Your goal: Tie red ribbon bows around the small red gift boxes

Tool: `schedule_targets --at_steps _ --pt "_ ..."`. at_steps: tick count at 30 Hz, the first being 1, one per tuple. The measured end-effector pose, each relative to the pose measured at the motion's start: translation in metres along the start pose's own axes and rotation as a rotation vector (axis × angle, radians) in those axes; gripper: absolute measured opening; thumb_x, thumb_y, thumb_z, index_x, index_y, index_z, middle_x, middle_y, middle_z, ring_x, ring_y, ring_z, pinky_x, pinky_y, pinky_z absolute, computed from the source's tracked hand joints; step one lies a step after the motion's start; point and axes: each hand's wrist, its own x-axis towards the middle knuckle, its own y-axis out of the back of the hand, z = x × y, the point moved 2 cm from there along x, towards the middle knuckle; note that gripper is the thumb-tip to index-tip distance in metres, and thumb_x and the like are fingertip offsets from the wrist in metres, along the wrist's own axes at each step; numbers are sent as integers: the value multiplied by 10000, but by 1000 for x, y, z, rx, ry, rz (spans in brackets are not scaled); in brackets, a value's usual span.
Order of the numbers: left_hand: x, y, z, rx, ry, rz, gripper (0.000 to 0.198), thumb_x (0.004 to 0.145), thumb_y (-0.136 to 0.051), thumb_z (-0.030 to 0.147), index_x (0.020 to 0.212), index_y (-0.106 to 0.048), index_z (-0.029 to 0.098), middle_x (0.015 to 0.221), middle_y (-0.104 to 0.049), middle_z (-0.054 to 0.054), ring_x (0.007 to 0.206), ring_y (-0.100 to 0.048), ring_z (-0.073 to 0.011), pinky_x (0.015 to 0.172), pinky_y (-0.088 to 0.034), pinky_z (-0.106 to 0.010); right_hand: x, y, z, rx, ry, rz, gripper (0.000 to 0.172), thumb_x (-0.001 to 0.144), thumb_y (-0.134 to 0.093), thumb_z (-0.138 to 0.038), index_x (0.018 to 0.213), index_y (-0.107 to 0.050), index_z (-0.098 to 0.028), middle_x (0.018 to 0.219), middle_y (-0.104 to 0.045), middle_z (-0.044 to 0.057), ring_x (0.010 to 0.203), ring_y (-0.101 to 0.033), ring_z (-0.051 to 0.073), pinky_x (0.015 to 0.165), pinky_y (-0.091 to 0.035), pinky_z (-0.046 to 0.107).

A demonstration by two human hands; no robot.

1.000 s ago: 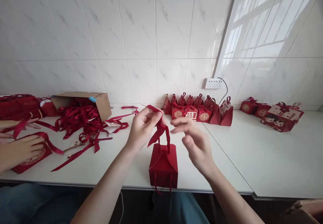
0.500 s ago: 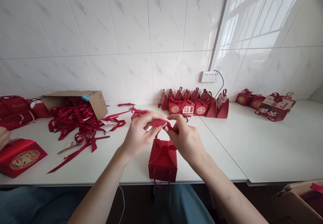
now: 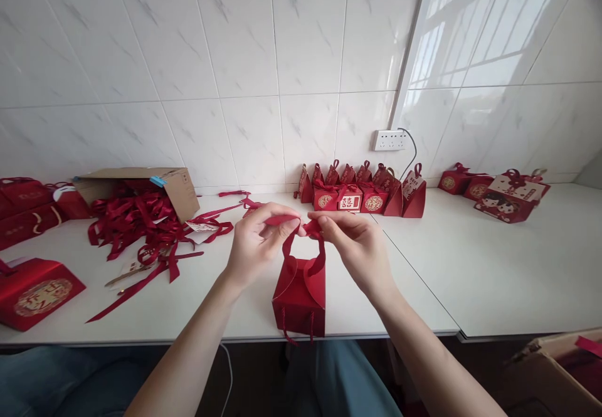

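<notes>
A small red gift box (image 3: 301, 298) stands at the table's front edge, with red cords hanging down its near side. From its top a red ribbon (image 3: 288, 246) rises in two strands to my hands. My left hand (image 3: 261, 238) pinches one part of the ribbon between thumb and fingers. Close beside it, my right hand (image 3: 355, 244) pinches the other part. The ribbon crosses in the small gap between my fingertips; whether it is knotted there I cannot tell.
At left, a cardboard box (image 3: 183, 194) lies on its side, spilling red ribbons (image 3: 141, 216). Another red gift box (image 3: 44, 295) is at the near left. Several finished-looking boxes (image 3: 350, 200) line the wall, and more boxes (image 3: 510, 197) stand at right. An open carton (image 3: 540, 367) is low right.
My hands have drawn slightly apart, and the ribbon strands now stand up from the box in a loop. The box has shifted slightly left in view. Another person's hand at far left has gone.
</notes>
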Motion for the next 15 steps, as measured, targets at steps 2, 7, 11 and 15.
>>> schedule_targets --at_steps 2,7,11,15 --pt "0 1 -6 -87 24 59 83 827 -612 239 808 -647 167 741 -701 -38 755 -681 -157 732 -560 -290 1 0 0 -100 59 141 320 816 -591 -291 1114 -647 -190 713 -703 21 710 -676 178 669 -562 314" --pt "-14 11 -30 -349 164 321 129 777 -665 305 790 -690 179 854 -726 -62 901 -673 -218 818 -546 -385 -2 13 0 -226 108 364 626 821 -583 -300 1404 -367 -224 673 -706 -5 670 -657 173 709 -553 347" --pt "-39 21 -49 -470 403 506 136 684 -740 275 643 -663 170 763 -713 -33 793 -674 -174 769 -555 -330 -10 39 9 -274 -42 454 600 806 -604 -346 1365 -435 -209 706 -730 4 617 -658 168 700 -557 353" --pt "-66 38 -67 -523 596 771 141 638 -749 206 619 -618 157 727 -696 -17 712 -653 -120 671 -547 -227 -28 71 21 -274 -158 540 558 756 -653 -351 1278 -540 -190 781 -746 35 723 -704 200 778 -552 353"
